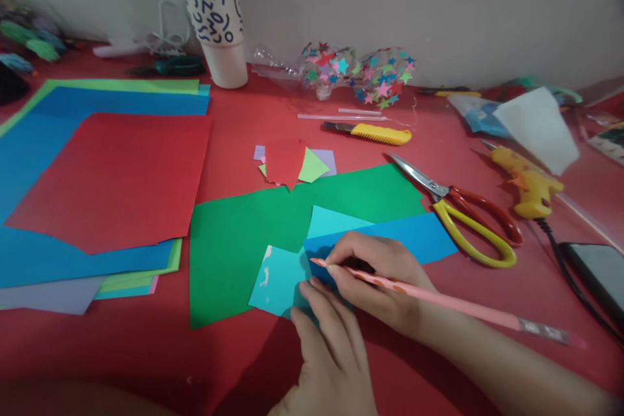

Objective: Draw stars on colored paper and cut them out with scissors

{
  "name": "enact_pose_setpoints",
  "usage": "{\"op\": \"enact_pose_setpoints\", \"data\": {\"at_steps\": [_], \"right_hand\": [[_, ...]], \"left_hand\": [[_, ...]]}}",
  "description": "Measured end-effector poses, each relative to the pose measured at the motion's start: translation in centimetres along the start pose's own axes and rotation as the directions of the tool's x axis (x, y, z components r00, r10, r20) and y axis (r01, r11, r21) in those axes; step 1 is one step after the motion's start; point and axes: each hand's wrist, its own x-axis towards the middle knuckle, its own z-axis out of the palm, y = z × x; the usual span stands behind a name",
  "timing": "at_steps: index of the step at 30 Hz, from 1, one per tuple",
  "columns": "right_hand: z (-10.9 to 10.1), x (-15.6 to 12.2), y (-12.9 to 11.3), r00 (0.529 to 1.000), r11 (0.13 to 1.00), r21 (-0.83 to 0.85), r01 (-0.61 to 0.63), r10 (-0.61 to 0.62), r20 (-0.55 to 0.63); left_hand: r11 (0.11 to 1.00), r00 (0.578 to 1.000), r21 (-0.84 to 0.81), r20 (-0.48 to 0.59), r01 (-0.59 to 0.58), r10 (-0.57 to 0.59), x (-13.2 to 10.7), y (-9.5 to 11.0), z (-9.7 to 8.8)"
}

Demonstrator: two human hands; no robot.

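Between the thumb and fingers of my right hand (385, 276) is a pink pencil (453, 305), its eraser end pointing to the lower right. Its tip is over the left end of a blue paper strip (404, 234). My left hand (334, 354) lies with fingers stretched out on a light-blue paper piece (275, 283), close to my right hand's fingers. That piece has a torn white patch and seems to meet the strip's left end; my hands hide part of the join. Another light-blue piece (331, 221) shows behind the strip. A green sheet (234, 240) lies underneath.
Scissors (441, 192), a yellow glue gun (526, 182) and a yellow cutter (380, 134) lie right and behind. Paper scraps (285, 159) sit beyond the green sheet. Stacked coloured sheets (121, 182) cover the left. A white tumbler (224, 62) and star garland (385, 78) stand by the wall.
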Motion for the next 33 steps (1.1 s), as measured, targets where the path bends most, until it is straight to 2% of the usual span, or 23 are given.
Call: {"op": "enact_pose_setpoints", "data": {"at_steps": [11,19,26,33], "right_hand": [[0.2,-0.43,0.16,0.994,0.998,-0.052,-0.045,0.04,-0.097],[0.01,-0.31,-0.29,0.98,0.988,-0.095,-0.121,0.104,-0.167],[0.14,-0.32,-0.14,0.963,0.985,-0.078,-0.152,0.13,-0.235],[0.08,-0.28,-0.04,0.963,0.985,-0.045,-0.164,0.15,-0.224]], "left_hand": [[0.999,1.0,-0.026,-0.001,-0.02,0.019,0.21,-0.44,-0.07],[0.999,1.0,-0.021,0.003,-0.025,0.026,0.19,-0.51,-0.12],[1.0,1.0,-0.018,-0.015,-0.02,0.019,0.17,-0.47,-0.01],[0.999,0.999,-0.028,-0.002,-0.038,0.038,0.14,-0.6,-0.09]]}}
